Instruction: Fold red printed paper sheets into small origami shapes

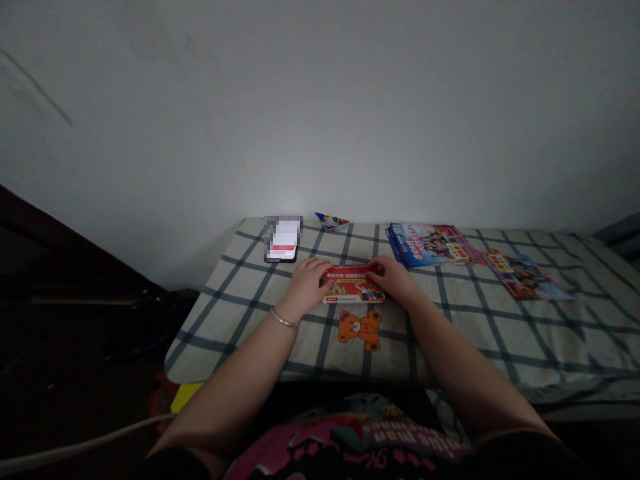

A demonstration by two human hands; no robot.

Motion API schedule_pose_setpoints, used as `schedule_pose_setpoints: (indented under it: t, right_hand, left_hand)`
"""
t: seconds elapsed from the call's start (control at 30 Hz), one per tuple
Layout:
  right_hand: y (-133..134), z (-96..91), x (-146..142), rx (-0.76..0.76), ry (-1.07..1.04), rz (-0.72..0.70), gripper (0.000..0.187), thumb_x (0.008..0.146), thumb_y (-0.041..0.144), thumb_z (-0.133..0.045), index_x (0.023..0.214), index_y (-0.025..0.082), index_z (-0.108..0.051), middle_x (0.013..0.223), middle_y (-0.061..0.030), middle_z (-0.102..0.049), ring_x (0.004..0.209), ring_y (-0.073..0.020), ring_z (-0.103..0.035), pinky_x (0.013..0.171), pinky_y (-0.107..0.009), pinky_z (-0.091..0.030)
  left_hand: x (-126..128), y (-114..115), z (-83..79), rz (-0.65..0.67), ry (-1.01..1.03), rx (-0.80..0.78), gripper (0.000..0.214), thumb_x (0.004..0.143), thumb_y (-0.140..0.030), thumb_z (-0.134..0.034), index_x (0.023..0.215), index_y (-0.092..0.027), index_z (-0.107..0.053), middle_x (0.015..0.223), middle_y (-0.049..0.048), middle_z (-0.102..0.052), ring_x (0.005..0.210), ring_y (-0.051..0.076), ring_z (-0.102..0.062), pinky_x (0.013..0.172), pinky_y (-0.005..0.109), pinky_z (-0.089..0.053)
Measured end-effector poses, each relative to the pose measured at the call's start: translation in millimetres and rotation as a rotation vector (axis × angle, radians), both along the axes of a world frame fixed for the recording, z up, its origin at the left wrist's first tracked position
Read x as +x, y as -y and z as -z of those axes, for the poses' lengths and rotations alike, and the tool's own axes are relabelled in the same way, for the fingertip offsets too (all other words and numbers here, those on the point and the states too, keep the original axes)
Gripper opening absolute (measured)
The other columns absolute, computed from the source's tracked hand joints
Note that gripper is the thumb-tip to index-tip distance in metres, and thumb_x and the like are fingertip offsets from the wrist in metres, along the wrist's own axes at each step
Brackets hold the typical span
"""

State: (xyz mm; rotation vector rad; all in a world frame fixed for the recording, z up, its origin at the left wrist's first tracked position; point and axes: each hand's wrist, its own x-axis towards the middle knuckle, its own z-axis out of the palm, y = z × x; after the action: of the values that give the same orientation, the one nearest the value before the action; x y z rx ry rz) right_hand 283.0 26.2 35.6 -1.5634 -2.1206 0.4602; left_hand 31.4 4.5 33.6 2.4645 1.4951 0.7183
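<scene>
My left hand (309, 288) and my right hand (393, 279) hold the two ends of a red printed leaflet (353, 285), which lies flat on a plaid sheet (450, 327). The fingers of my right hand curl over its far right corner. A silver bangle (283, 318) circles my left wrist. Beyond my left hand lies a smartphone (283, 239) with a lit screen, its content pixelated. A stack of blue booklets (430, 245) lies beyond my right hand, and a colourful brochure (523, 277) lies farther right.
A folded paper boat (331, 221) sits against the white wall (320, 113) at the far edge. An orange teddy-bear print (359, 330) decorates the sheet near me. The bed's left edge drops to a dark floor, where a white cable (85, 447) runs. A pink printed garment (345, 443) covers my lap.
</scene>
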Motion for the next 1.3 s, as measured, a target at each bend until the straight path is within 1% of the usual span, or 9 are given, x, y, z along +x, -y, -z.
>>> schedule_pose_setpoints:
  t: [0.1,0.17,0.33,0.5,0.67,0.87,1.03,1.1,1.3]
  right_hand:
    - [0.7,1.2,-0.3,0.001,-0.001,0.025,0.010,0.084,0.027,-0.062,0.089,0.020,-0.068,0.089,-0.0027,-0.065,0.077,-0.0145,-0.058,0.071,-0.026,-0.044]
    - [1.3,1.6,-0.6,0.009,-0.001,0.024,0.012,0.085,0.029,-0.060,0.088,0.021,-0.068,0.087,-0.0025,-0.064,0.076,-0.0141,-0.057,0.069,-0.026,-0.043]
    - [2.4,2.1,-1.4,0.012,-0.001,0.031,0.012,0.085,0.030,-0.060,0.087,0.021,-0.069,0.087,-0.0022,-0.065,0.076,-0.0143,-0.058,0.068,-0.026,-0.043]
    - [2.7,4.1,-1.7,0.011,-0.014,0.044,0.012,0.085,0.031,-0.060,0.087,0.023,-0.069,0.089,-0.0024,-0.065,0.079,-0.0151,-0.059,0.070,-0.026,-0.044]
    - [4.2,5.2,-2.3,0.024,-0.015,0.048,0.012,0.085,0.031,-0.059,0.085,0.023,-0.068,0.089,-0.0022,-0.065,0.080,-0.0151,-0.059,0.070,-0.026,-0.044]
    - [7.3,1.5,-3.9,0.012,-0.051,0.044,0.013,0.086,0.032,-0.059,0.086,0.023,-0.068,0.092,-0.0026,-0.066,0.084,-0.0157,-0.061,0.072,-0.026,-0.044]
    - [8.1,0.8,-4.5,0.013,-0.034,0.046,0.013,0.086,0.032,-0.059,0.087,0.023,-0.068,0.091,-0.0021,-0.066,0.080,-0.0153,-0.060,0.071,-0.026,-0.044]
    - [7.8,1.7,-4.5,0.020,-0.027,0.040,0.012,0.086,0.031,-0.059,0.087,0.023,-0.068,0.092,-0.0019,-0.066,0.080,-0.0150,-0.059,0.070,-0.026,-0.044]
    - [6.0,5.5,-4.3,0.022,-0.026,0.043,0.012,0.085,0.032,-0.060,0.088,0.024,-0.068,0.089,-0.0011,-0.065,0.076,-0.0141,-0.059,0.068,-0.025,-0.043]
  left_hand:
    - [-0.1,-6.7,-6.2,-0.009,-0.039,-0.015,0.041,0.085,-0.026,-0.059,0.125,-0.017,-0.058,0.126,0.0107,-0.061,0.117,0.025,-0.054,0.105,0.043,-0.041]
    - [0.0,-15.7,-10.6,-0.010,-0.057,0.011,0.045,0.085,-0.026,-0.059,0.129,-0.017,-0.055,0.135,0.0118,-0.054,0.124,0.025,-0.050,0.108,0.042,-0.038]
    - [3.5,-54.1,-21.6,0.036,-0.125,0.109,0.045,0.084,-0.024,-0.059,0.128,-0.013,-0.056,0.141,0.0120,-0.050,0.134,0.028,-0.037,0.114,0.042,-0.030]
    - [8.6,-93.6,-31.8,-0.157,-0.159,0.209,0.038,0.085,-0.017,-0.053,0.121,-0.020,-0.062,0.126,0.0094,-0.061,0.122,0.032,-0.044,0.100,0.049,-0.036]
    - [6.9,-117.7,-36.1,-0.168,-0.252,0.277,0.022,0.084,-0.022,-0.058,0.101,-0.024,-0.072,0.113,0.0103,-0.064,0.110,0.033,-0.047,0.093,0.050,-0.035]
    - [6.8,-132.1,-31.5,-0.114,-0.358,0.338,0.012,0.081,-0.030,-0.066,0.085,-0.025,-0.076,0.096,0.0091,-0.065,0.105,0.032,-0.047,0.102,0.052,-0.028]
    - [13.0,-135.6,-28.1,-0.060,-0.329,0.344,0.014,0.085,-0.028,-0.062,0.084,-0.027,-0.076,0.091,0.0083,-0.067,0.105,0.031,-0.047,0.109,0.057,-0.019]
    - [15.6,-135.3,-27.6,-0.053,-0.312,0.334,0.015,0.086,-0.027,-0.060,0.087,-0.027,-0.075,0.094,0.0081,-0.067,0.106,0.030,-0.047,0.110,0.056,-0.019]
    - [16.8,-131.3,-26.5,-0.143,-0.305,0.353,0.017,0.084,-0.032,-0.064,0.095,-0.024,-0.073,0.114,0.0088,-0.060,0.108,0.030,-0.049,0.108,0.052,-0.025]
